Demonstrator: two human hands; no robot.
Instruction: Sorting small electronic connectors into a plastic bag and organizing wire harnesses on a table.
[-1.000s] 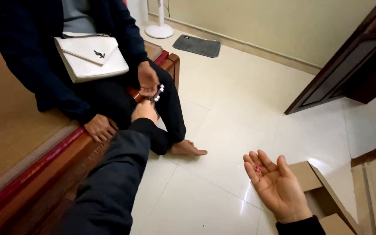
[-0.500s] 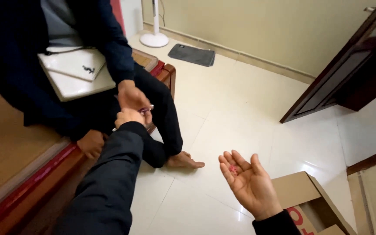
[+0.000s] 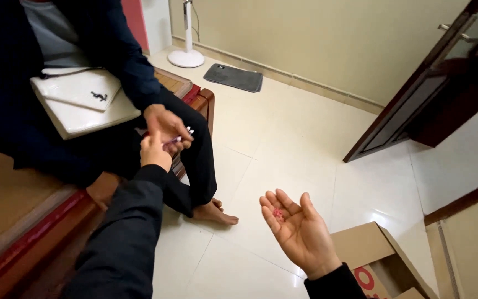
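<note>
My left hand (image 3: 155,150) reaches out in a dark sleeve and meets the hand (image 3: 167,123) of a person seated on a wooden platform. Between the two hands is a small pink item with white bits (image 3: 179,138); my fingers are closed at it and the other hand pinches it too. My right hand (image 3: 301,235) is held palm up over the floor, fingers spread, with a few small red pieces (image 3: 277,212) lying at the base of the fingers.
The seated person wears dark clothes, has a white handbag (image 3: 78,102) on the lap and a bare foot (image 3: 217,214) on the pale tiles. An open cardboard box (image 3: 380,260) lies below my right hand. A grey mat (image 3: 233,77), a white stand base (image 3: 186,57) and a dark door (image 3: 416,105) are farther off.
My left hand has stayed at the seated person's hand, which has shifted its fingers over the pink item. My right palm has stayed up and has drifted left in the view.
</note>
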